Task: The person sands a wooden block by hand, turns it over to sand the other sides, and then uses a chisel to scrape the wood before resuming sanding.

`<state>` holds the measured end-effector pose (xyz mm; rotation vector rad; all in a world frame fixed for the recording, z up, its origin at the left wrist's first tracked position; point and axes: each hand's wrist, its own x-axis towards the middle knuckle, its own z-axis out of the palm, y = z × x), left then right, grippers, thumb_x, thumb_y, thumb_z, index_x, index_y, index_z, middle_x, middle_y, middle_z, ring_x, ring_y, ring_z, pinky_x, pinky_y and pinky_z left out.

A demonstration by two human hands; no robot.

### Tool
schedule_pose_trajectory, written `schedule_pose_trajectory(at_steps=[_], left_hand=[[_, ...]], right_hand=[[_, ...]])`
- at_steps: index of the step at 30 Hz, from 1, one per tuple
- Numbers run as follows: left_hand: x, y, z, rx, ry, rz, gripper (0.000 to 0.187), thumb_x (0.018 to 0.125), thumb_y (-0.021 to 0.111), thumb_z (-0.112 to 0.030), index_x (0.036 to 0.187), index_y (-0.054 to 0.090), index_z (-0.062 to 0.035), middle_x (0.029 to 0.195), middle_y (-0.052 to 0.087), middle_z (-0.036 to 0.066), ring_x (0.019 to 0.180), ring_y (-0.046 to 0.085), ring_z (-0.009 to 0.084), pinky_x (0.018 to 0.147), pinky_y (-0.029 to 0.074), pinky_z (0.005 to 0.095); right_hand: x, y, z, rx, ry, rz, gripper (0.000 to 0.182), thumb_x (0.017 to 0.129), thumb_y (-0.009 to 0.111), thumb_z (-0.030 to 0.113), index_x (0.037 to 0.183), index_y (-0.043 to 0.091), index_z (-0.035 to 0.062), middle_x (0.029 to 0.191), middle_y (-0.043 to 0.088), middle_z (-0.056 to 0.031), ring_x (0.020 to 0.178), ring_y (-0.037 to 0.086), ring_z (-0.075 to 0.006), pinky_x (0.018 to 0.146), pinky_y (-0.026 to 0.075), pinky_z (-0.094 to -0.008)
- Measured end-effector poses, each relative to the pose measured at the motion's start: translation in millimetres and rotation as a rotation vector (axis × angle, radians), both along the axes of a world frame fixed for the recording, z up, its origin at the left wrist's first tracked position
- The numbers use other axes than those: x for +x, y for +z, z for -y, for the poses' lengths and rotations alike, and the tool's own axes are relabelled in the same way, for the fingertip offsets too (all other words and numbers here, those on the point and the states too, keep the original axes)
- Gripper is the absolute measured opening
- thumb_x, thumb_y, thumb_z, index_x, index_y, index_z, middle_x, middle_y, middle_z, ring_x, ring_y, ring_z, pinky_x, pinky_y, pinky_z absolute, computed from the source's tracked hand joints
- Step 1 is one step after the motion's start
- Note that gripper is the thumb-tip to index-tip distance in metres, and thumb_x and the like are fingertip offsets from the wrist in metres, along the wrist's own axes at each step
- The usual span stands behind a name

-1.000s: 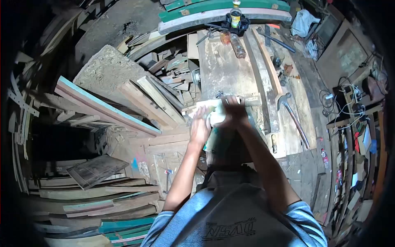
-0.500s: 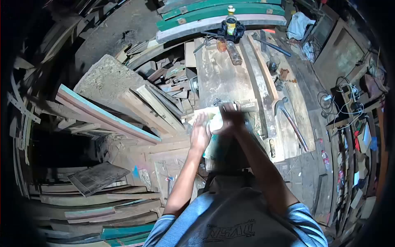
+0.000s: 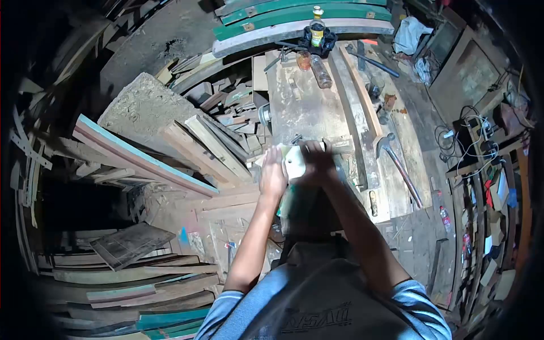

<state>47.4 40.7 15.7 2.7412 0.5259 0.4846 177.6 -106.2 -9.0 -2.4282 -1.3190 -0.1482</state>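
A pale flat piece with a small dark hole (image 3: 294,162) lies between my hands at the near end of the wooden workbench (image 3: 303,113). My left hand (image 3: 274,171) grips its left side, fingers long and close together, the thumb hidden. On the right side, my right hand (image 3: 318,163) reaches over the piece in deep shadow, fingers pointing away from me. Both palms cover much of the piece, so its outline is partly hidden. Just beyond my hands a small dark metal part (image 3: 296,138) rests on the bench.
A hammer (image 3: 399,170) lies right of my hands beside a long wooden strip (image 3: 362,90). Bottles (image 3: 321,73) and a glass (image 3: 375,88) stand or lie farther back. Wood offcuts (image 3: 238,107) and leaning boards (image 3: 147,156) crowd the left; cables (image 3: 476,136) hang at right.
My left hand has shifted slightly and now covers the left edge of the pale piece, which showed more before. My right hand, blurred earlier, looks sharper in nearly the same place.
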Motion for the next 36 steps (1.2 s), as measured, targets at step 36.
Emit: schedule_pose_trajectory(at_steps=[36], left_hand=[[-55.9, -1.8, 34.4, -0.164, -0.077, -0.017, 0.063, 0.096, 0.048, 0.01, 0.158, 0.056, 0.0015, 0.16, 0.054, 0.034, 0.153, 0.049, 0.0473, 0.13, 0.041, 0.0515]], right_hand=[[-5.1, 14.8, -4.0, -0.331, -0.031, -0.07, 0.131, 0.06, 0.087, 0.08, 0.163, 0.046, 0.0086, 0.144, 0.06, -0.0094, 0.142, 0.054, -0.0252, 0.123, 0.029, -0.065]])
